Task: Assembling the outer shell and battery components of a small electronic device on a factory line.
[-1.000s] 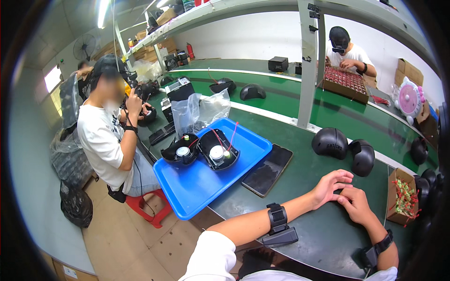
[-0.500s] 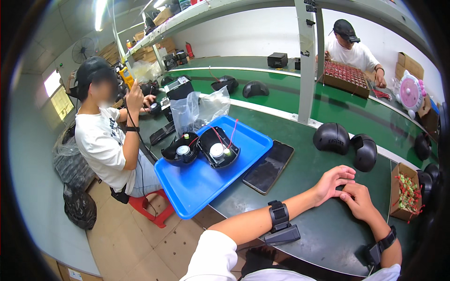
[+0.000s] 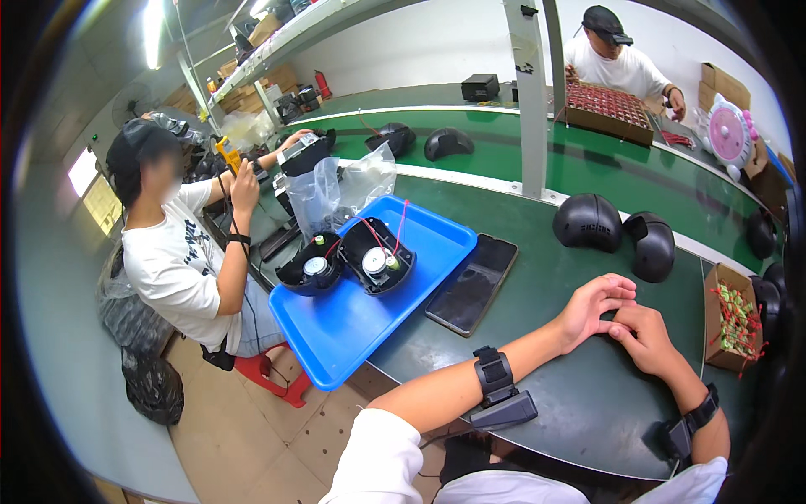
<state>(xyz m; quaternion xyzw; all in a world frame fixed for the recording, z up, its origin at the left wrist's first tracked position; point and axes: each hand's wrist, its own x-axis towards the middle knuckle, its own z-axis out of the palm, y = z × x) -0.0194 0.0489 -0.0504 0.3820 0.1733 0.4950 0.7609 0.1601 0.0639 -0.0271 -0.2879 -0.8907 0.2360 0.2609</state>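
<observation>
My left hand (image 3: 593,312) is above the green workbench with its fingers stretched out and slightly curved, holding nothing. Touching it, my right hand (image 3: 645,338) is loosely closed; its fingers curl down, partly out of sight, and nothing shows in them. Beyond my hands lie two black domed shells (image 3: 588,222) (image 3: 651,246). A dark smartphone (image 3: 473,284) lies left of my hands, partly beside a blue tray (image 3: 315,344). Two opened black housings (image 3: 311,267) (image 3: 378,259) in the tray hold round silvery parts and red wires.
A cardboard box (image 3: 716,315) of small green parts with red wires stands at the right. Clear plastic bags (image 3: 340,189) lie behind the tray. A co-worker (image 3: 172,252) sits left with a yellow device (image 3: 228,154); another person (image 3: 617,63) works across the green belt.
My hands stay together in the same pose while the view shifts slightly. The co-worker at left now stretches an arm toward the bench. The far person's hand has risen from beside the red wires.
</observation>
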